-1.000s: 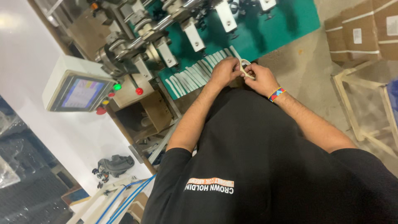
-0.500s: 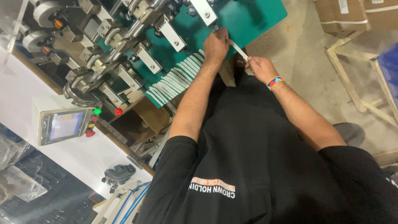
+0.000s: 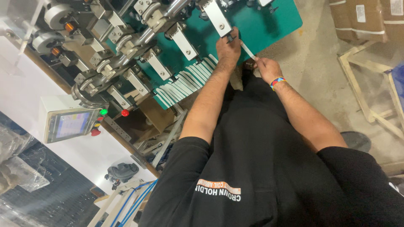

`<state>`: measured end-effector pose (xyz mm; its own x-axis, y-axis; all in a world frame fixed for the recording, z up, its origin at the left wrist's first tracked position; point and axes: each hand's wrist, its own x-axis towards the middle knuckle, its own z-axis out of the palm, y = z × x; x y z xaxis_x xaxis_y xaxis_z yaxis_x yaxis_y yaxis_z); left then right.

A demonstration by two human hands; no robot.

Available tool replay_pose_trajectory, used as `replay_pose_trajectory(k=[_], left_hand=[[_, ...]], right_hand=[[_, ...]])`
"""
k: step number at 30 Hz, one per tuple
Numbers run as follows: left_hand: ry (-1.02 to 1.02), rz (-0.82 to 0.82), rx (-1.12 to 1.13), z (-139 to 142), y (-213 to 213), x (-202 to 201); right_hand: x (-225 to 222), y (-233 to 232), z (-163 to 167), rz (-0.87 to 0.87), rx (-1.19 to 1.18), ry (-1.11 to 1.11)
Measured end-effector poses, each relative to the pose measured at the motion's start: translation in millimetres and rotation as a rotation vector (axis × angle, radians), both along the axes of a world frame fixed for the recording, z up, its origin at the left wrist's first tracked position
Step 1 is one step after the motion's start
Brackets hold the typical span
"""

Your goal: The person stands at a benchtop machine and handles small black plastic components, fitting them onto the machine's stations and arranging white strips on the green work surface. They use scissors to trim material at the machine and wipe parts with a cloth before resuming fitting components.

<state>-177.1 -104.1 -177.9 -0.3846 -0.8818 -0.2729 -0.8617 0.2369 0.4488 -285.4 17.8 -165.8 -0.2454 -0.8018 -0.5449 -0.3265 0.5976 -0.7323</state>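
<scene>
— What are the hands doing?

— The left hand (image 3: 228,49) is up at a metal bracket (image 3: 219,19) on the green bench (image 3: 269,25), fingers pinching one end of a thin white strip (image 3: 247,51). The right hand (image 3: 266,68) (bright wristband (image 3: 277,81) on it) grips the other end.

— Where's the strip?

— Stretched between both hands, over the bench's edge, beside a row of white strips (image 3: 185,82).
</scene>
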Motion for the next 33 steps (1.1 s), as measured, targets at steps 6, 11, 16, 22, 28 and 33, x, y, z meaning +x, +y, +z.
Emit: replay_pose_trajectory(k=[6, 11, 16, 22, 28, 33], left_hand=[[0.056, 0.052, -0.014, -2, 0, 1], [0.181, 0.019, -0.117, -4, 4, 8], [0.129, -0.041, -0.188, 4, 9, 12], [0.234, 0.035, -0.207, 14, 31, 27], [0.374, -0.037, 0.672, 1, 61, 40], [0.173, -0.046, 0.384, 3, 44, 42]], right_hand=[[8, -14, -4, -0.003, 0.205, 0.04], [4, -28, -19, 0.307, 0.442, 0.189], [5, 5, -11, 0.421, 0.248, 0.09], [4, 34, 17, 0.19, 0.002, 0.068], [6, 35, 25, 0.252, -0.178, -0.003], [15, 35, 15, 0.165, -0.084, -0.115]])
